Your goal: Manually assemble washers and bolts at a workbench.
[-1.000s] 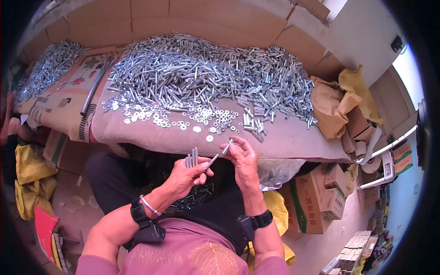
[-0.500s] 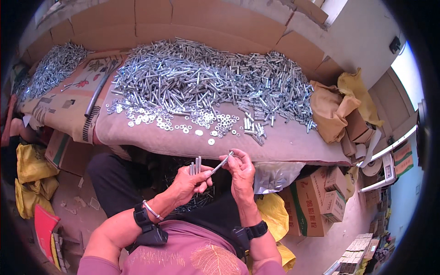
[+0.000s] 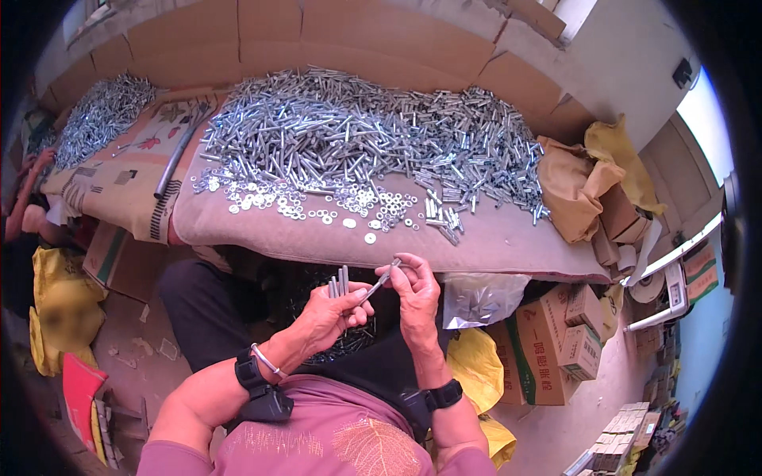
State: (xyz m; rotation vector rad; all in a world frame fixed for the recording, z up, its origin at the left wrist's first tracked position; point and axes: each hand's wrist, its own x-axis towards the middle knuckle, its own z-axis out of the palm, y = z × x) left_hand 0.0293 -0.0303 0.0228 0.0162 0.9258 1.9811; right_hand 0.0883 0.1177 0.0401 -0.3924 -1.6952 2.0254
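Note:
My left hand (image 3: 324, 317) is closed around several slim metal bolts (image 3: 341, 281), whose ends stick up above the fingers. One more bolt (image 3: 379, 286) slants between my two hands. Its lower end rests at the fingertips of my left hand, and the thumb and fingers of my right hand (image 3: 418, 300) pinch its upper end. Whether a small part sits on that end is too small to tell. Ahead of my hands, flat washers (image 3: 369, 238) and ring washers lie along the near side of a large heap of metal bolts (image 3: 317, 135) on a padded surface (image 3: 302, 242).
Below my hands, more metal parts (image 3: 345, 345) lie in shadow between my legs. Cardboard boxes (image 3: 536, 357) and yellow sacks (image 3: 476, 369) stand at right. A long metal tube (image 3: 176, 163) lies on a patterned cloth (image 3: 119, 190). At far left, another person's arm (image 3: 25, 194) reaches toward a second heap (image 3: 107, 115).
The slanting bolt and the fingers of my right hand have shifted slightly left. My left hand keeps its bolts. At far left, the other person's arm has come further into view.

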